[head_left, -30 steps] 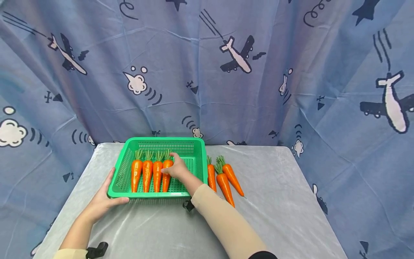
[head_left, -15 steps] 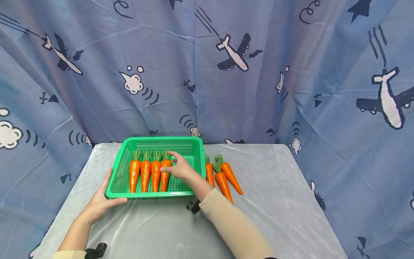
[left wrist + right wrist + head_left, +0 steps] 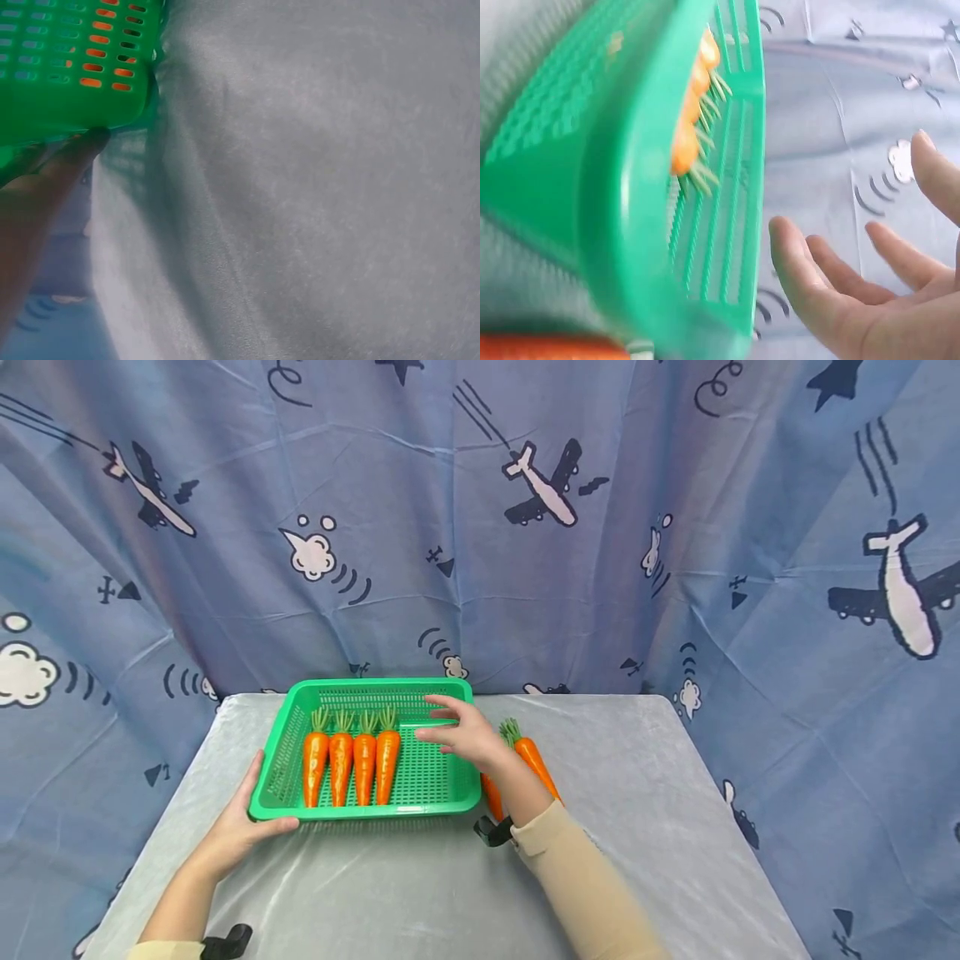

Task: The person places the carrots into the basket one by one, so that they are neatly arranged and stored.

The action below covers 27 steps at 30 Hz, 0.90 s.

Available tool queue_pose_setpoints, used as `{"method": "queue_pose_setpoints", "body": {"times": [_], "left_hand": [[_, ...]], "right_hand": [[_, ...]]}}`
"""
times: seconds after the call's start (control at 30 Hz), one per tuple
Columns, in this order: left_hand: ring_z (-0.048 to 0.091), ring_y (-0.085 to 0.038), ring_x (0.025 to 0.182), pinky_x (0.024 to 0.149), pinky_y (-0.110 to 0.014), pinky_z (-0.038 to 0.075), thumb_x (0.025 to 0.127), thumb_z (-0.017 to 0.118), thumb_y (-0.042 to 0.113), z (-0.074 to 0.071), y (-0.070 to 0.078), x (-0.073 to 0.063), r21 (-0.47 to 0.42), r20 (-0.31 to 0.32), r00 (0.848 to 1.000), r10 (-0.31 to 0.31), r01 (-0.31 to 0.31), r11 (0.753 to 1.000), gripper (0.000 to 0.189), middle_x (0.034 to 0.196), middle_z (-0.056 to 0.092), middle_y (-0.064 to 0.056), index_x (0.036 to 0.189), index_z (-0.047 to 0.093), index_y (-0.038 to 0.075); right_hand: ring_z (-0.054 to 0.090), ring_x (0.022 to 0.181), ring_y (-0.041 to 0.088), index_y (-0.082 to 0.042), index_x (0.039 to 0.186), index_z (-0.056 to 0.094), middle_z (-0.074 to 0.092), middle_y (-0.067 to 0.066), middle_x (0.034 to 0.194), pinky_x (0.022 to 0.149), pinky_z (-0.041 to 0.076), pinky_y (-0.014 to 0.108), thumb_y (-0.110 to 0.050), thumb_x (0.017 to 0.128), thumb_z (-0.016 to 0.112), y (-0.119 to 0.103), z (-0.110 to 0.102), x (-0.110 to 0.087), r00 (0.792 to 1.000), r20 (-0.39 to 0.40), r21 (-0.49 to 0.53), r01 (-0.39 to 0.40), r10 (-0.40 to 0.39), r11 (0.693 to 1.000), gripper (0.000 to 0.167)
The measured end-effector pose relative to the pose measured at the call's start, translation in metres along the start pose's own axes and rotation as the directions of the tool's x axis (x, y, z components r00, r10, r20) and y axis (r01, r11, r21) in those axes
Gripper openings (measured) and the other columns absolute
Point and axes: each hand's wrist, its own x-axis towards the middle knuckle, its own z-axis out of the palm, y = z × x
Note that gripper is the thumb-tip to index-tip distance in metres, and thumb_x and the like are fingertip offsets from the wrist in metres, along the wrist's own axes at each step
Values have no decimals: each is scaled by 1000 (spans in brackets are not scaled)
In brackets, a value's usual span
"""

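Across the near left corner of a green plastic basket [image 3: 367, 812] lies my left hand [image 3: 238, 822], its thumb along the front and its straight fingers against the left side. A fingertip meets the basket's rim in the left wrist view. Several orange carrots [image 3: 341, 768] with green stem tufts lie side by side in the left and middle of the basket. My right hand [image 3: 468, 735] hovers over the basket's right side with fingers spread and nothing in them. Beneath and beyond it, more carrots [image 3: 534, 764] lie on the table, partly hidden by the forearm.
The table has a grey cloth [image 3: 637, 793]. Behind and beside it hangs a blue curtain [image 3: 480, 568] printed with airplanes. A bare strip of basket floor [image 3: 427, 781] shows right of the carrots inside.
My right hand has let go of the rightmost carrot in the basket and moved right, over the basket's right side. My left hand and the basket stay in place.
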Motion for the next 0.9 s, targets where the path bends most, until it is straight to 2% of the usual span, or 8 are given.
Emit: {"method": "queue_pose_setpoints", "body": {"times": [0.13, 0.3, 0.37, 0.47, 0.63, 0.77, 0.9], "left_hand": [[11, -20, 151, 98, 2, 23, 84, 80, 5, 0, 1, -2, 4, 2, 1000, -4, 4, 1000, 123, 170, -11, -10, 161, -10, 39], [4, -34, 151, 98, 3, 21, 84, 79, 4, 0, 4, -2, 3, 8, 1000, 11, -11, 1000, 123, 170, -13, -10, 161, -11, 39], [5, -36, 151, 97, 3, 22, 84, 80, 5, 1, 4, -1, 7, 9, 1000, 14, -15, 1000, 123, 170, -12, -11, 161, -11, 37], [8, -31, 151, 98, 2, 23, 84, 80, 5, 1, 3, 1, 9, 11, 1000, 13, -13, 1000, 123, 170, -11, -11, 162, -12, 33], [7, -30, 151, 98, 2, 24, 84, 79, 5, 1, 0, 2, 4, 12, 1000, 6, -6, 1000, 123, 170, -11, -10, 162, -12, 29], [5, -34, 151, 97, 3, 24, 84, 80, 6, 0, 1, 1, 6, 10, 1000, 3, -3, 1000, 123, 170, -12, -9, 162, -12, 28], [2, -36, 152, 97, 4, 21, 84, 80, 6, -1, 1, 0, 22, 3, 1000, 5, -5, 1000, 123, 170, -12, -8, 162, -11, 34]], "right_hand": [[62, 122, 28, -30, 147, 52, 52, 10, 147, 102, 51, 50, -24, 89, 79, 6, -22, -6, 999, -23, -39, 46, -47, 998, 64], [55, 132, 32, -27, 146, 54, 54, 11, 146, 101, 52, 46, -26, 91, 78, 20, -49, -9, 992, -56, -136, 102, -111, 985, 61], [52, 134, 34, -25, 147, 53, 53, 12, 148, 103, 51, 47, -26, 92, 76, 27, -59, -10, 991, -71, -163, 98, -111, 982, 60], [51, 135, 36, -23, 147, 54, 51, 15, 150, 105, 49, 50, -23, 93, 75, 37, -72, -12, 989, -112, -189, 71, -94, 979, 58], [48, 137, 35, -26, 144, 57, 51, 14, 149, 108, 45, 54, -25, 93, 75, 58, -95, -17, 982, -189, -178, -20, -14, 984, 54], [43, 140, 39, -24, 145, 55, 47, 17, 152, 110, 42, 55, -21, 93, 74, 75, -111, -21, 970, -241, -167, -75, 33, 983, 55], [41, 140, 43, -19, 146, 55, 42, 22, 154, 109, 42, 56, -15, 93, 74, 90, -122, -23, 958, -276, -167, -122, 72, 978, 57]]}}
